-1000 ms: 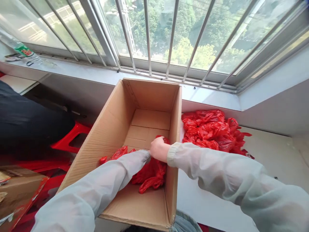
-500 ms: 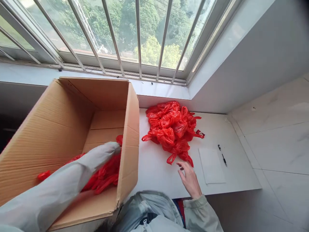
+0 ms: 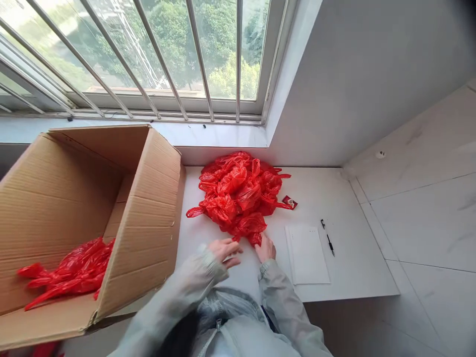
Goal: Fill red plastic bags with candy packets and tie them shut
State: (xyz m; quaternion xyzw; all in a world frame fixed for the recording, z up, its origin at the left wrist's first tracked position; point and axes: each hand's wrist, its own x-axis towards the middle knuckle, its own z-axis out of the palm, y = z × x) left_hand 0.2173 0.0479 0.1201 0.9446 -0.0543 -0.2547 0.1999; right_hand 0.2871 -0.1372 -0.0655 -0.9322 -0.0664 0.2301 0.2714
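Note:
A heap of knotted red plastic bags (image 3: 245,188) lies on the white tabletop, against the wall under the window. My right hand (image 3: 266,248) is at the heap's near edge, its fingertips closed on the end of the nearest bag (image 3: 249,225). Just left of it, my left hand (image 3: 225,250) has its fingers apart, with the fingertips close to a loop of that same bag. Whether they touch the loop I cannot tell, as the hand is slightly blurred. More red bags (image 3: 74,267) lie inside the large cardboard box (image 3: 152,208) on the left.
To the right on the table are white paper sheets (image 3: 308,255), a black pen (image 3: 327,238) and a small dark red packet (image 3: 289,202). A barred window (image 3: 167,59) rises behind the sill. A tiled wall (image 3: 427,208) bounds the right side.
My left hand has come out of the cardboard box and over to the bag heap. My right hand has reached forward onto the nearest bag. The view has turned rightward.

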